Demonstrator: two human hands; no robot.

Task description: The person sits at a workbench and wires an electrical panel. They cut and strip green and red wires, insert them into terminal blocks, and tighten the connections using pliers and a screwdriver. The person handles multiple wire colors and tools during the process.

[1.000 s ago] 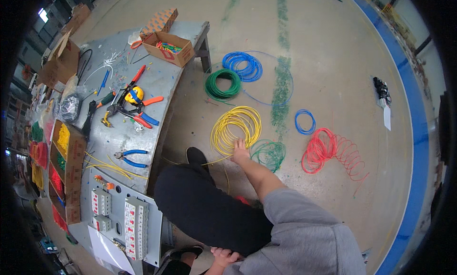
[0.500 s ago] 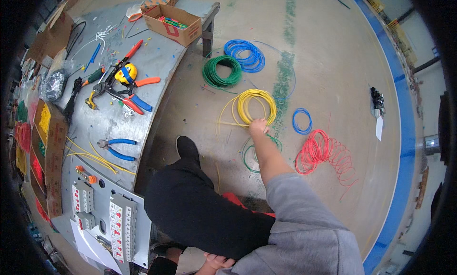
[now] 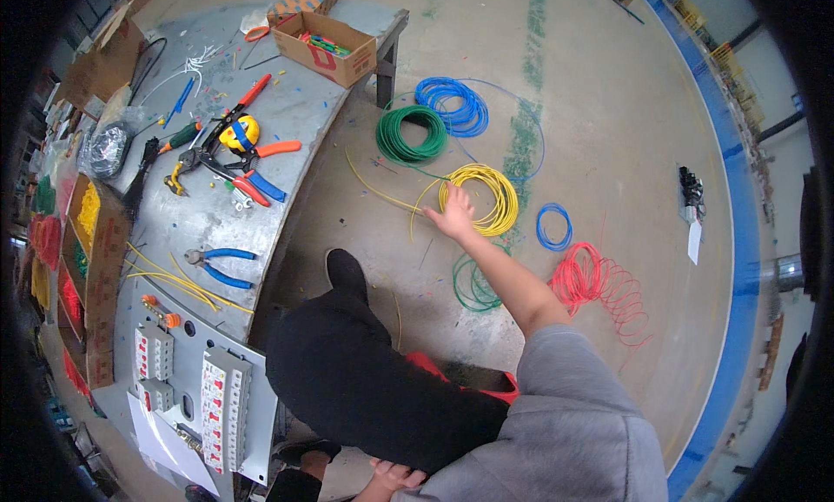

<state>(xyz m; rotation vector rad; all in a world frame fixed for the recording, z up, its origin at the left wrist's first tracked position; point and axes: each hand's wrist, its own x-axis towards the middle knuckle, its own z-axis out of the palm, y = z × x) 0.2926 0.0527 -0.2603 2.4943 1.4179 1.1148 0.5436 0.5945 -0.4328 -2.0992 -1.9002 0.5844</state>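
My right hand (image 3: 453, 211) reaches down over the near-left side of a coil of yellow wire (image 3: 497, 187) on the floor. Its fingers look spread, with the thumb apart. A loose length of yellow wire (image 3: 382, 192) runs from the far left to the thumb; whether they touch I cannot tell. Beneath my bent leg, at the lower edge, my left hand (image 3: 397, 474) has its fingers curled together, and its palm is hidden. Close to the yellow coil lie a green wire coil (image 3: 393, 146), a blue wire coil (image 3: 473, 119) and a thin green loop (image 3: 473, 295).
Right of my arm lie a small blue loop (image 3: 566, 226) and tangled red wire (image 3: 578, 280). On the metal table (image 3: 252, 228) at left are pliers (image 3: 228, 254), a tape measure (image 3: 239, 133), cut yellow wires (image 3: 195, 292), a carton (image 3: 347, 65) and a panel with breakers (image 3: 217, 398).
My right hand has moved left and slightly farther away, its fingers spreading. The loose yellow wire now slants up to the left, and the yellow coil has shifted slightly right. My left hand stays put.
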